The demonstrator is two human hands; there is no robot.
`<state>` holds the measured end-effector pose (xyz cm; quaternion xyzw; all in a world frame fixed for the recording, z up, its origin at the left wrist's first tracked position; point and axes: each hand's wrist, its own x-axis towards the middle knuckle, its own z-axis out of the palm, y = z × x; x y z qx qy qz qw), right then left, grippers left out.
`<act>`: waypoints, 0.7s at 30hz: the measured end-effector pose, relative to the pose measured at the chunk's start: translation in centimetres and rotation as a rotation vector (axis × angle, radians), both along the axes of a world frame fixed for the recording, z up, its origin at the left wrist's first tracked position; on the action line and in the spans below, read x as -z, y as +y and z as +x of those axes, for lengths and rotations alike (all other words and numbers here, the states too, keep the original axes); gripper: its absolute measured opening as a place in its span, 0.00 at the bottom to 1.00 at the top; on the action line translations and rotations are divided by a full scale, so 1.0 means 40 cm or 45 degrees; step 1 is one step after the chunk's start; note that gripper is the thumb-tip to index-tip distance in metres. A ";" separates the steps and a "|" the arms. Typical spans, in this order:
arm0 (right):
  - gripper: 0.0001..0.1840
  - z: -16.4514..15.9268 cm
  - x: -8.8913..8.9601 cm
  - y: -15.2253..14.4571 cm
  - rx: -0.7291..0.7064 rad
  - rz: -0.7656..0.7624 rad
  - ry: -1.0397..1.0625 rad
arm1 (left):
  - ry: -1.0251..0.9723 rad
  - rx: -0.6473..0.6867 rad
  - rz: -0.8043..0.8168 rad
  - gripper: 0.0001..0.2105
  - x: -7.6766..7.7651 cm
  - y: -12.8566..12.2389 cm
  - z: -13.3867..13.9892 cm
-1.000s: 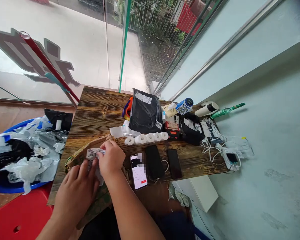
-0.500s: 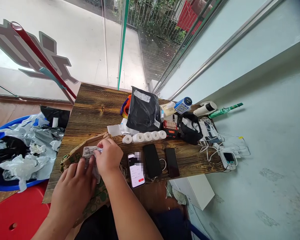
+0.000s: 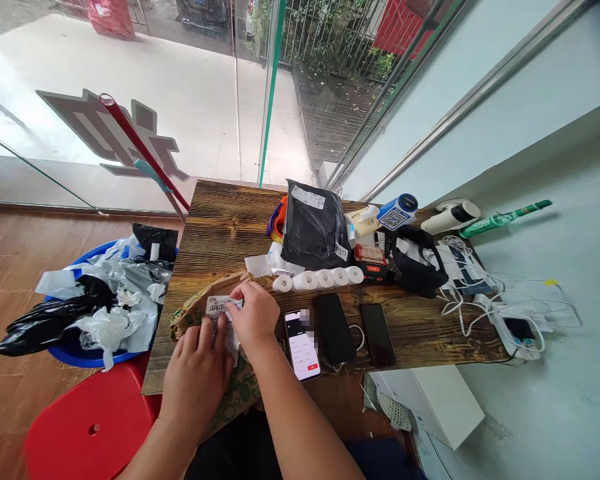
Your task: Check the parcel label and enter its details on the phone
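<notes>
A brown cardboard package [image 3: 193,312] with green print lies at the near edge of the wooden table, partly hidden under my arms. On it sits a white shipping label [image 3: 219,305] with a barcode. My left hand [image 3: 195,370] rests on the package, its fingers stretched out and pressing on the label. Beside it my right hand [image 3: 255,317] is closed, with thumb and fingertips pinching the label's right upper edge. To the right of my right hand lies a phone with a lit screen [image 3: 304,350].
A black plastic parcel [image 3: 314,227] and a row of white paper rolls [image 3: 325,279] lie beyond my hands. A black pouch [image 3: 334,330] and dark phone [image 3: 379,335] are at right, near tangled cables [image 3: 463,313]. A blue bin [image 3: 63,357] of plastic bags and a red stool [image 3: 87,427] stand left.
My view has turned left, so everything sits further right in the picture. Both hands stay on the label in nearly the same pose.
</notes>
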<state>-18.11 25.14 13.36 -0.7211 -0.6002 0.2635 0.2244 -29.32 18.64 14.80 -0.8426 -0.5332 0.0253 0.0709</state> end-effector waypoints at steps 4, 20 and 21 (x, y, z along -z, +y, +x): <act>0.08 0.000 0.001 -0.001 0.013 0.005 0.002 | -0.009 -0.025 -0.043 0.22 0.004 -0.003 -0.001; 0.09 0.000 -0.010 0.004 0.036 -0.003 0.023 | -0.055 -0.048 -0.049 0.23 -0.001 0.001 -0.007; 0.09 0.000 -0.010 0.004 0.036 -0.005 0.021 | -0.057 -0.049 -0.054 0.23 -0.001 0.002 -0.006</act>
